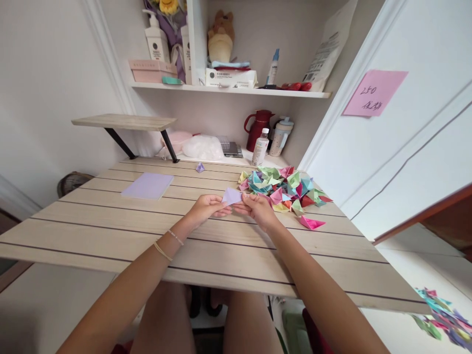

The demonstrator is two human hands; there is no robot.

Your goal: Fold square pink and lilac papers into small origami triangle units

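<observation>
Between my two hands, just above the wooden table, is a small folded piece of purple paper [231, 195] with a pointed top. My left hand [206, 207] pinches its left corner between thumb and fingers. At the right corner, my right hand [257, 208] grips it the same way. Behind my right hand lies a heap of folded paper boats [275, 184] in green, blue, pink, yellow and red. One bright pink paper boat [311, 222] sits apart at the heap's front. A small purple folded paper piece [199, 167] stands farther back on the table.
A stack of purple paper sheets [148, 186] lies on the table [206, 255] at left, near a small raised shelf [123, 121]. A bottle [260, 147], a red jug [259, 129] and a tumbler [281, 136] stand behind the heap. More folded paper [444, 317] lies low at right.
</observation>
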